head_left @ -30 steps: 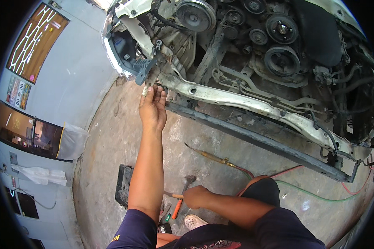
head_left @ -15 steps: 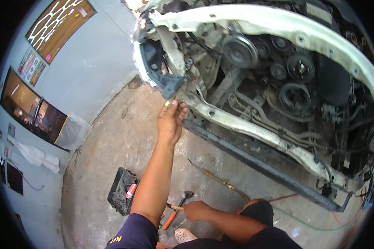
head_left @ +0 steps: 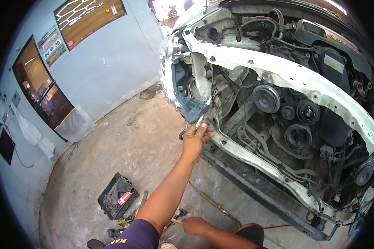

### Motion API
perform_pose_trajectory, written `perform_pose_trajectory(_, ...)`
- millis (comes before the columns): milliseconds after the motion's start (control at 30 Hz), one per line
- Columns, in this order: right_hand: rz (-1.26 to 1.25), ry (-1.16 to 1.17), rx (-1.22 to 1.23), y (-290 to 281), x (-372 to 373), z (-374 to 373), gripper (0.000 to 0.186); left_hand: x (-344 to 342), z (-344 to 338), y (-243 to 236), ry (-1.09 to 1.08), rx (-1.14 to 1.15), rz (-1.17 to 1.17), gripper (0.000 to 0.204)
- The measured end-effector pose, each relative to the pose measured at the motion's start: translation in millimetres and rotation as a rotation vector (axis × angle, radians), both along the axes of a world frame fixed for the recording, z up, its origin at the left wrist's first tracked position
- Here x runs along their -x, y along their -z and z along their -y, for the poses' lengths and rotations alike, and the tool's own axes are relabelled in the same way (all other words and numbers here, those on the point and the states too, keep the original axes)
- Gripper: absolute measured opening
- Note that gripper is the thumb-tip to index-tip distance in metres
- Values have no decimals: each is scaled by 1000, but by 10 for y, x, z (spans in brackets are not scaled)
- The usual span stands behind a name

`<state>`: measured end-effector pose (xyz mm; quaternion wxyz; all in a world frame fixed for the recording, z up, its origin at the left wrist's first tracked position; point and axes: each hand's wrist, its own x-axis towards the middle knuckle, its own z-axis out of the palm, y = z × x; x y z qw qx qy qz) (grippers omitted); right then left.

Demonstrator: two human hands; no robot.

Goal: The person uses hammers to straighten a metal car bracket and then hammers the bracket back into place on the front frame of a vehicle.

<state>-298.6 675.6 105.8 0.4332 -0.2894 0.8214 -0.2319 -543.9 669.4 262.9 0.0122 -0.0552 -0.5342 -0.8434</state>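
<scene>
Head view. The left hand (head_left: 193,144) is raised to the near end of the white lower bar (head_left: 253,161) of a car front, its fingers curled and its thumb forward. A small pale piece (head_left: 199,121) shows at the thumb tip; whether the fingers clamp it or only touch it cannot be told. The white lower bar runs from these fingers away to the lower right. A gray bracket (head_left: 195,110) sits just above them, beside the headlight (head_left: 167,81) at their upper left. The white upper bar (head_left: 284,68) arches well above and to the right; pulleys (head_left: 299,137) stand between the two bars. A dark beam (head_left: 257,193) slants below the lower bar, starting just below the fingers.

The right hand (head_left: 196,226) is closed, its fingers wrapped on a wooden handle (head_left: 176,221) that extends to their left; its far end is hidden by the left forearm. A torch (head_left: 214,202) lies on the floor just above these fingers. A black tray (head_left: 109,187) holding a red-and-white can (head_left: 124,198) lies to their upper left, beyond the forearm.
</scene>
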Motion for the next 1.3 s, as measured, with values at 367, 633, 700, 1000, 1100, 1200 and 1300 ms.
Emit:
perform_pose_trajectory(367,-17,-27,5,175,23,16,38,214,134,-61,231,-367,122,32)
perform_pose_trajectory(633,-11,22,-12,78,53,-72,38,189,264,-301,415,-501,165,47)
perform_pose_trajectory(700,-14,48,-23,37,76,-85,37,247,349,-369,422,-501,230,47)
perform_pose_trajectory(1000,-28,247,114,247,477,-401,41,395,422,-471,212,-449,421,46)
perform_pose_trajectory(1100,-173,434,301,32,612,-771,41,354,515,-455,256,-473,421,46)
perform_pose_trajectory(1200,7,758,397,-532,686,-1078,32,277,501,-512,261,-511,450,48)
perform_pose_trajectory(1300,138,988,584,-742,721,-1181,20,278,475,-505,284,-499,390,52)
